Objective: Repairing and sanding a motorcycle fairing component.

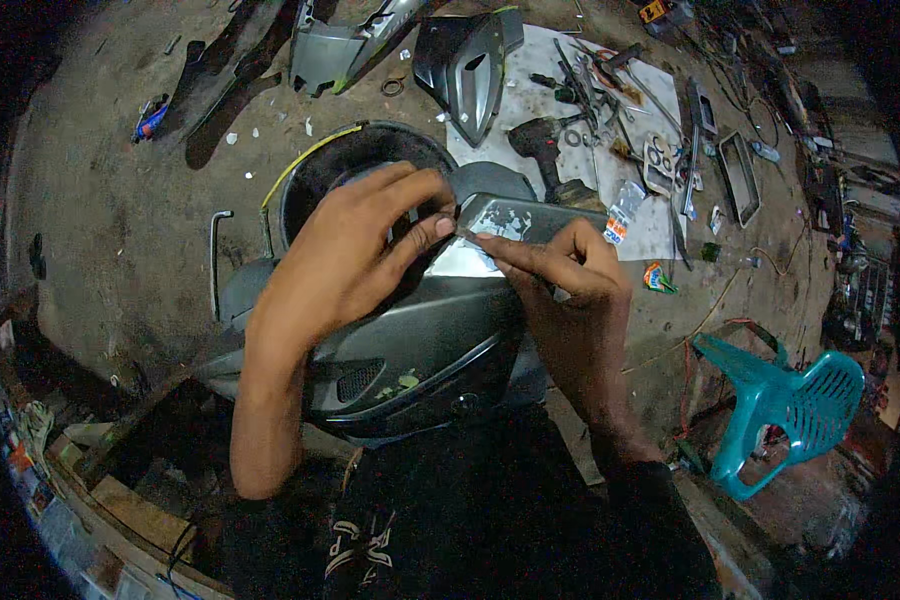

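Note:
A dark grey scooter body panel lies in front of me, with a mesh vent and a chipped patch on its near side. Its top bears a silver-white, flaking sticker or paint patch. Over the panel's left part, my left hand is closed, thumb and fingertips together at the patch's left edge. My right hand reaches in from the right, closed, its index fingertip pressed to the patch near the left thumb. Whatever sits between the fingertips is too small to make out.
Behind the panel stands a round black tub. A cordless drill and several tools lie on a white sheet. More grey panels rest at the far side. A teal plastic chair is at right, an L-shaped metal rod at left.

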Demonstrator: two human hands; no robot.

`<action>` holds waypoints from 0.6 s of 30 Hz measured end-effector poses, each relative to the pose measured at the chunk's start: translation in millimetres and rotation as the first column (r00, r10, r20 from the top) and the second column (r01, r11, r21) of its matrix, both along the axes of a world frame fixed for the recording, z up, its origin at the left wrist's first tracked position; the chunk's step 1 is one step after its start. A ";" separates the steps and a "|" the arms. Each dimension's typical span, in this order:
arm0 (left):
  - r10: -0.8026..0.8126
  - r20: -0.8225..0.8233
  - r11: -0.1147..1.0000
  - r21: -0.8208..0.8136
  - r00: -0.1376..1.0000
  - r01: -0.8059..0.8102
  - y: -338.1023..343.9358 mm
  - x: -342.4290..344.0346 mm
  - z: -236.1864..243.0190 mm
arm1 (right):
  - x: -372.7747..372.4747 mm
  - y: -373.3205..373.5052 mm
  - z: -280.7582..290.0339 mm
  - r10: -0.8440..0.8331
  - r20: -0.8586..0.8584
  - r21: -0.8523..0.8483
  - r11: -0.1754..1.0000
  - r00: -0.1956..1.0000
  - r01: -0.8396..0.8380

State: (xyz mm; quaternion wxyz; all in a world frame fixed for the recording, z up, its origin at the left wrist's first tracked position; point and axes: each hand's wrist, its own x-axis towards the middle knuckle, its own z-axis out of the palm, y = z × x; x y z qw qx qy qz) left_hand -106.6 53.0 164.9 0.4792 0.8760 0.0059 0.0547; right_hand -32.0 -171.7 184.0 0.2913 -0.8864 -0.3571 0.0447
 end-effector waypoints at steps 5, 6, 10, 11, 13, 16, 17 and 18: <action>-0.061 -0.139 0.998 0.000 0.988 0.061 2.7 -2.0 2.9 | 2.8 -3.6 -1.7 0.014 -0.020 -0.009 1.000 1.000 -0.014; -0.061 -0.138 0.998 0.000 0.989 0.061 3.3 -2.3 3.5 | 4.7 -4.3 -1.9 0.019 -0.033 0.001 1.000 0.999 -0.019; -0.063 -0.162 0.998 0.019 0.985 0.067 5.6 -9.8 6.3 | 7.9 -1.5 -1.7 0.084 -0.033 0.003 0.996 0.996 -0.084; -0.069 -0.159 0.998 0.003 0.985 0.070 5.3 -10.0 4.9 | 7.4 -0.6 -2.4 0.069 -0.079 0.028 0.997 0.994 -0.067; -0.090 -0.191 0.996 -0.020 0.978 0.088 5.7 -7.1 6.7 | 8.7 -1.3 -2.8 0.046 -0.119 0.055 0.998 0.992 -0.039; -0.118 -0.214 0.993 -0.033 0.970 0.114 6.5 -3.0 8.5 | 12.1 -3.1 -2.0 0.078 -0.069 0.123 0.990 0.995 -0.069; -0.119 -0.211 0.993 -0.030 0.970 0.115 7.2 -4.2 6.3 | 11.7 -1.5 -0.2 0.089 -0.086 0.120 0.990 0.992 -0.078; -0.098 -0.201 0.995 -0.018 0.975 0.096 6.6 -5.9 3.0 | 11.5 -0.3 1.1 0.098 -0.102 0.118 0.989 0.990 -0.086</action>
